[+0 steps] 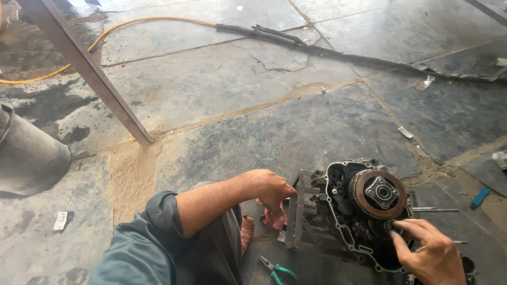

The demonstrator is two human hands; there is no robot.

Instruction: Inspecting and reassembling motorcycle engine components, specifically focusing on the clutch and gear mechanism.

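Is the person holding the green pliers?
No, the green-handled pliers lie on the floor, while the left hand rests by the metal frame and the right hand touches the engine.

We log one engine case point(353, 221) on stone floor point(237, 95): our right hand point(430, 253) fingering its lower gear, our left hand point(270, 189) at its left frame, green-handled pliers point(277, 271) below-left, orange hose point(105, 34) far above-left.
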